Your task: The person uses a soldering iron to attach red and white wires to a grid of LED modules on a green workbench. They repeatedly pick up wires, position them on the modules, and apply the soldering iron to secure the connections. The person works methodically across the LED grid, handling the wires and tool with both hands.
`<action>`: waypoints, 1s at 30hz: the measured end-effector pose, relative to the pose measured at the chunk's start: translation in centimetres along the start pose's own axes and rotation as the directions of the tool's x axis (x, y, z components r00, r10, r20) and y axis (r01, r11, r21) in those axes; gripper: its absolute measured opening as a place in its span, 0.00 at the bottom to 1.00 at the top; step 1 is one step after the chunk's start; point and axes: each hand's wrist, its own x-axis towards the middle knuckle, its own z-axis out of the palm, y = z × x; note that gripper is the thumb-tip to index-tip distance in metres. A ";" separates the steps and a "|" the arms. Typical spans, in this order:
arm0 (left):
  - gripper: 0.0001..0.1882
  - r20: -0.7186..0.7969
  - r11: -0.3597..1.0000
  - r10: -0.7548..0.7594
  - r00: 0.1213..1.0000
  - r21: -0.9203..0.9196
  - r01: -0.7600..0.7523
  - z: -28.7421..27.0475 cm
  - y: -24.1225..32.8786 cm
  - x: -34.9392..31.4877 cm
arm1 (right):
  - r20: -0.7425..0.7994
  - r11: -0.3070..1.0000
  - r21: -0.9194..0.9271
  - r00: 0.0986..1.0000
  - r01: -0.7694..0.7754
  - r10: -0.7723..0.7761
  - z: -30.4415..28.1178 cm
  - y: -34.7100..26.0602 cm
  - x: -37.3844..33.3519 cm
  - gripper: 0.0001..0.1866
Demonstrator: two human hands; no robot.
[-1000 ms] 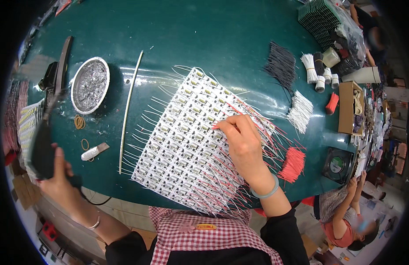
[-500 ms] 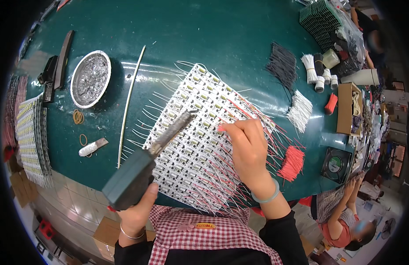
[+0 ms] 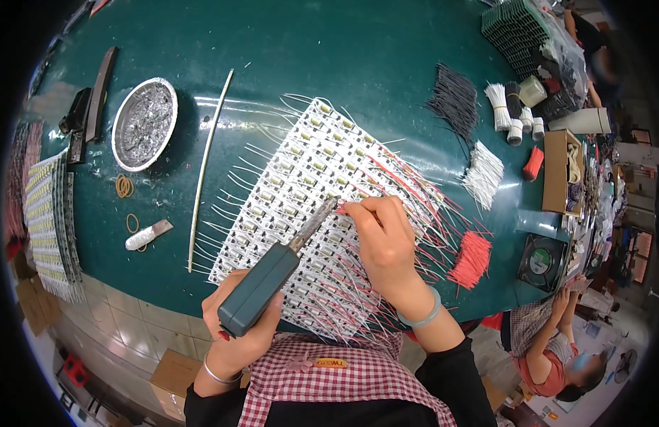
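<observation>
My left hand (image 3: 245,340) is wrapped round the handle of a dark green soldering gun (image 3: 261,289). Its metal tip rests on or just above the middle of a white panel of small circuit boards (image 3: 276,191). Beside that tip, my right hand (image 3: 388,245) has thumb and forefinger pinched on a red wire (image 3: 341,207), of which only a short end shows. White wires fringe the panel's left edge, while red and white wires spread from its right and lower parts. To the right of my right hand lies a pile of short red wires (image 3: 470,260).
Left of the panel are a thin pale rod (image 3: 211,171), a round bowl of metallic scraps (image 3: 175,117), rubber bands (image 3: 124,186) and stacked panels (image 3: 50,220). Black wires (image 3: 454,103), white wires (image 3: 484,175) and a small fan (image 3: 542,264) lie rightward. Another person (image 3: 550,366) sits at right.
The soldering gun has swung right and toward me, bringing its tip beside my right fingers. My right hand has shifted slightly left, still pinching the red wire.
</observation>
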 end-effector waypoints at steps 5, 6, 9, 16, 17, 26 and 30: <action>0.10 -0.018 1.000 -0.005 1.000 0.018 0.005 0.4 0.1 0.2 | 0.000 1.000 -0.016 1.000 0.008 -0.008 0.2 0.2 -0.1 0.17; 0.10 -0.026 1.000 0.000 1.000 0.025 0.001 0.5 0.2 0.3 | 0.000 1.000 -0.018 1.000 0.008 -0.008 0.3 0.2 -0.1 0.17; 0.09 -0.049 1.000 -0.009 0.999 0.028 0.011 0.8 0.3 0.4 | 0.011 1.000 -0.017 1.000 0.000 0.000 0.2 0.2 -0.1 0.17; 0.08 -0.013 0.998 -0.016 1.000 0.055 0.016 0.4 0.2 0.5 | 0.018 0.999 -0.047 1.000 0.009 -0.008 0.2 0.1 -0.1 0.16; 0.08 -0.007 0.997 -0.034 0.999 0.065 0.035 0.2 0.3 0.6 | 0.021 0.999 -0.053 1.000 0.008 -0.007 0.1 0.0 -0.1 0.16; 0.10 -0.095 1.000 0.012 0.995 0.007 -0.011 -0.2 -0.6 0.2 | 0.024 0.998 -0.064 1.000 0.008 -0.007 0.1 -0.1 0.0 0.15; 0.11 -0.107 0.999 0.034 0.994 0.003 -0.034 -0.4 -0.5 0.0 | 0.016 0.998 -0.058 1.000 0.010 -0.009 0.1 -0.2 0.0 0.15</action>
